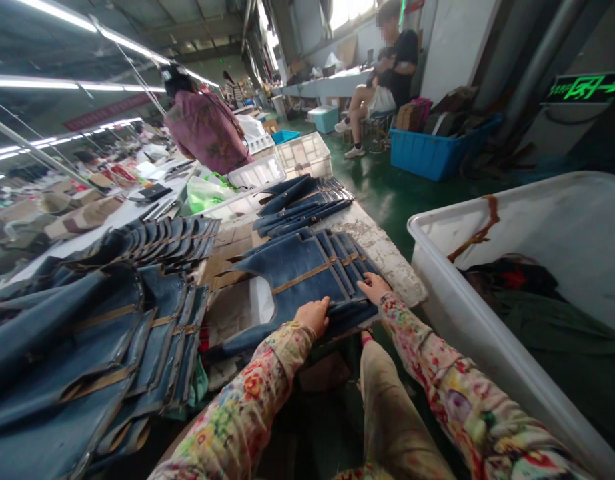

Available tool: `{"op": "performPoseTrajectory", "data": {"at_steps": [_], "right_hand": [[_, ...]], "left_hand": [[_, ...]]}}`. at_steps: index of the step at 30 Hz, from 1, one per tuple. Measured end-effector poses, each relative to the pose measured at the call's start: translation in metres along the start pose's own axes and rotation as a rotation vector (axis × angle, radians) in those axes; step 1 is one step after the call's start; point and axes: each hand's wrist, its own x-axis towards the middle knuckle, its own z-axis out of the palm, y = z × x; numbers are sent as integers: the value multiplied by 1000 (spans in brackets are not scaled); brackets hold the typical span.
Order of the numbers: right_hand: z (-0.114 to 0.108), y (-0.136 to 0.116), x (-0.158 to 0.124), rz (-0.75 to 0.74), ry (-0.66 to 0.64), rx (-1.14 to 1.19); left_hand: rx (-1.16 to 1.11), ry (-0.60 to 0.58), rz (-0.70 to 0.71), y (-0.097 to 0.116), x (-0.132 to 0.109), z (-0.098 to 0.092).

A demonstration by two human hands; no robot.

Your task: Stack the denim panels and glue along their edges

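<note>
Both hands press on a fanned stack of blue denim pieces (307, 273) at the desk's (387, 257) near right edge. The left hand (313, 315) curls over the stack's near edge, fingertips hidden; its grip cannot be judged. The right hand (373, 287) lies flat, grip wide, holding nothing. A white tub (467, 313) stands just right, cut off; more denim (87, 333) crowds the left.

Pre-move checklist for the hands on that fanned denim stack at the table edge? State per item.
1. Left hand on the denim stack: ok, fingers curled over the near edge.
2. Right hand on the stack: ok, resting flat on its right side.
3. Stack fully on the table: not ok, near edge overhangs.
4. Pieces aligned: not ok, they lie fanned.
5. White bin clear of the right arm: ok, apart.
6. Grip firmness: cannot tell.
</note>
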Motion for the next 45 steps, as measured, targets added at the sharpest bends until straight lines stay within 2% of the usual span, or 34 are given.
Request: {"op": "performPoseTrajectory", "data": {"at_steps": [5,10,14,18,22,26,29,32,35,39,40,43,45], "right_hand": [[2,-5,4,82,-65,277],[8,-8,-3,-10,-138,307],[21,-20,-10,-209,-141,138],[35,-31,-29,-412,-211,-64],[47,-35,-48,-493,-230,-239],[51,-33,-50,-506,-196,-313],[42,-19,-40,-482,-118,-298],[24,5,-32,-377,18,-278],[6,26,-37,-346,114,-272],[-11,53,-67,-484,123,-237],[-14,65,-77,-527,169,-202],[-22,112,-109,-505,190,-186],[-22,144,-134,-491,142,-197]], "left_hand": [[-199,41,-135,-28,12,-2],[-378,20,-61,-48,15,-4],[-409,-59,22,-40,9,-4],[-242,-55,64,-24,7,-2],[-16,-69,141,-13,9,-2],[99,-98,160,-7,7,-1],[143,-97,150,-3,2,5],[148,-88,124,3,-5,10],[128,-79,94,9,-12,10],[64,-62,80,3,-26,-2],[48,-51,75,-1,-32,-7],[9,9,53,-15,-60,-21],[-44,76,76,-24,-89,-27]]}}
